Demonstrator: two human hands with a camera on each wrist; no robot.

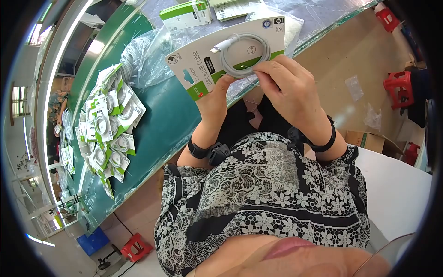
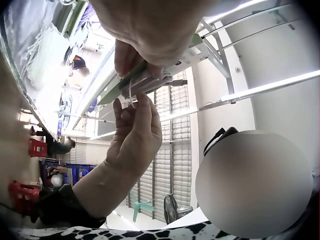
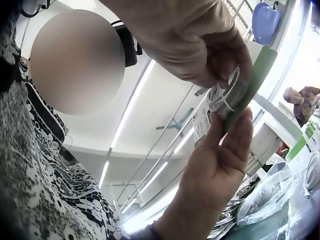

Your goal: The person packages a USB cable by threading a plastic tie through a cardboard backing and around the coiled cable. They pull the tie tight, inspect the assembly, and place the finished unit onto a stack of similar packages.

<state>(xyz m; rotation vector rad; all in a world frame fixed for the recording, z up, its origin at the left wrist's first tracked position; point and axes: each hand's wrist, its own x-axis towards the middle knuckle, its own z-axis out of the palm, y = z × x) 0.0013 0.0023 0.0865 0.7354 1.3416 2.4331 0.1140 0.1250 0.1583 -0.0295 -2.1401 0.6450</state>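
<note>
A white and green card (image 1: pixel 198 55) printed "USB-C to USB-C Cable" is held up over the table edge, with a coiled white cable (image 1: pixel 222 60) lying on its face. The left hand (image 1: pixel 213 104) grips the card's lower edge, thumb in front and fingers behind. At the coil's lower right the right hand (image 1: pixel 293 90) pinches a thin white tie, thumb and index finger together. In the left wrist view the right hand (image 2: pixel 135 132) holds the tie under the card. The right wrist view shows the left hand (image 3: pixel 212 175) pinching the card beside the coil.
Many carded cables (image 1: pixel 110 124) lie piled on the green table (image 1: pixel 157 111) at the left. Clear plastic bags with bundled cables (image 1: pixel 136 57) are behind them. Stacked green and white packs (image 1: pixel 187 16) stand at the back. Red stools (image 1: pixel 399 90) and a cardboard box (image 1: pixel 369 141) are on the right.
</note>
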